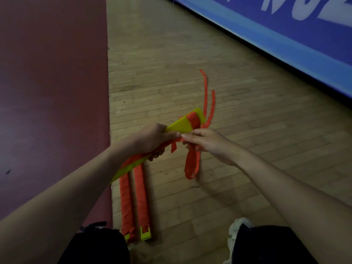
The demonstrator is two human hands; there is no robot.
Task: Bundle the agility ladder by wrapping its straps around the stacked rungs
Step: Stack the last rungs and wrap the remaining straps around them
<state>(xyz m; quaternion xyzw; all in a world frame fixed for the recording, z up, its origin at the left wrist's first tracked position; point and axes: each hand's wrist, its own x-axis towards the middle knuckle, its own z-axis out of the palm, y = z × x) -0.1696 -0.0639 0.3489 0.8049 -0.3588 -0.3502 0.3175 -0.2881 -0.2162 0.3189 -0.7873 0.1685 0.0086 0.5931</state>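
Left hand (152, 139) curled round stacked rungs (181, 125) mid-length, stack held above wooden floor (247, 130) near edge of red zone (47, 92). Right hand (207, 143) pinches orange strap (192, 164) just beside. Loop sags below; two loose tails (206, 96) trail past wrapped far end. Two wrapped bundles (142, 199) lie on floor along red border. Risk: slack loop loosens wound turns; rungs fan apart if left grip eases.

The middle of the stacked rungs (182, 125) is covered by the left hand (152, 138). The blue banner's (266, 33) white lettering (308, 8) is cut off by the top edge. The shoe (238, 228) is partly hidden by a trouser leg (266, 244).
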